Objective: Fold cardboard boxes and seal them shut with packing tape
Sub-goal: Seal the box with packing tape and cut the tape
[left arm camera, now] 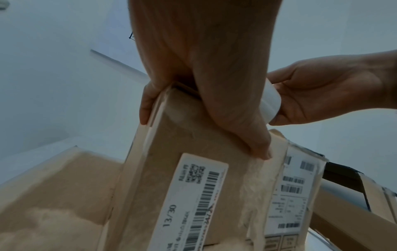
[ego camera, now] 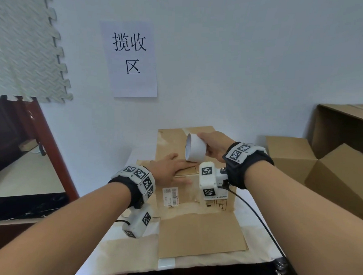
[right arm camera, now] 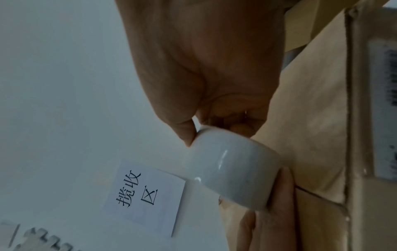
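A brown cardboard box (ego camera: 186, 192) with barcode labels (left arm camera: 199, 200) on its front stands on the table. Its near flap (ego camera: 200, 237) lies flat toward me and the far flap (ego camera: 172, 141) stands up. My left hand (ego camera: 170, 168) lies flat, fingers straight, on the folded-in top flaps, and the thumb (left arm camera: 257, 146) reaches down the front face. Just above the box top, my right hand (ego camera: 215, 145) grips a white roll of packing tape (ego camera: 195, 147), whose lower rim is at my left fingertips. In the right wrist view the thumb and fingers hold the roll (right arm camera: 234, 171).
More cardboard boxes (ego camera: 332, 172) are stacked at the right, close to my right forearm. A paper sign (ego camera: 130, 59) hangs on the wall behind, with a foam mat (ego camera: 23, 45) at upper left. A dark wooden cabinet (ego camera: 18, 149) stands left of the table (ego camera: 128, 250). A black cable (ego camera: 256, 215) trails from my right wrist.
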The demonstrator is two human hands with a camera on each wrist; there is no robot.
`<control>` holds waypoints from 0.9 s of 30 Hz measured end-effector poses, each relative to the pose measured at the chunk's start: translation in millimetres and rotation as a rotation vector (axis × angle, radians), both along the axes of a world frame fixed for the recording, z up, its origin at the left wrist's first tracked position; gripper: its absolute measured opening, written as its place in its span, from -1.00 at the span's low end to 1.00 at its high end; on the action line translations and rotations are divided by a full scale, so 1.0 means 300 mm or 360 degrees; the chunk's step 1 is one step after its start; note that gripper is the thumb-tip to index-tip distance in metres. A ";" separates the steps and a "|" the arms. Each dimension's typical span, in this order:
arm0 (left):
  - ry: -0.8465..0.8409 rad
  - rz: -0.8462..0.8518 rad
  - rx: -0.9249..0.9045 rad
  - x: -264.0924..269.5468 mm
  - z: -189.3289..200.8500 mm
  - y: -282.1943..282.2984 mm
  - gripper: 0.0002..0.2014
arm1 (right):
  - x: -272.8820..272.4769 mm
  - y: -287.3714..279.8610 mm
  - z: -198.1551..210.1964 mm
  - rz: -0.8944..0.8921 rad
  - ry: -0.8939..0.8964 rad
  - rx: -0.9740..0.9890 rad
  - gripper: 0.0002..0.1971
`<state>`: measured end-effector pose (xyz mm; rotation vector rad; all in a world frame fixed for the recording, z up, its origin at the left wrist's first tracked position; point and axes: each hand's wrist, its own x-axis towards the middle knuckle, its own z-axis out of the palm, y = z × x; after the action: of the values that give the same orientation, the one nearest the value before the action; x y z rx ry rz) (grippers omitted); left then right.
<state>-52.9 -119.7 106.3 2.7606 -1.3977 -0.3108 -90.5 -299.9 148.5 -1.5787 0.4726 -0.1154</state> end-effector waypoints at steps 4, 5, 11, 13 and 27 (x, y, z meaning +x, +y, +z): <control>-0.0007 0.0002 -0.0025 0.010 -0.014 0.002 -0.37 | 0.017 0.029 -0.013 0.0085 -0.0037 -0.0166 -0.80; -0.0016 0.0006 -0.0028 0.012 -0.016 0.002 -0.37 | 0.018 0.032 -0.013 0.0086 -0.0043 -0.0185 -0.78; 0.0014 0.0052 -0.0023 0.011 -0.011 0.004 -0.34 | -0.026 0.024 -0.014 0.0157 -0.0059 -0.0351 -0.70; -0.0002 0.0065 -0.0018 0.003 -0.010 0.003 -0.33 | -0.057 0.031 -0.016 0.0207 -0.0078 -0.0408 -0.59; -0.0122 -0.0078 -0.0184 0.024 -0.026 0.010 -0.23 | -0.147 0.056 -0.098 0.0037 -0.0357 -0.0524 -0.71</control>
<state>-45.7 -116.8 98.6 2.6752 -1.4529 -0.1222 -134.7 -283.2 119.2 -1.8662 0.2676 -0.3636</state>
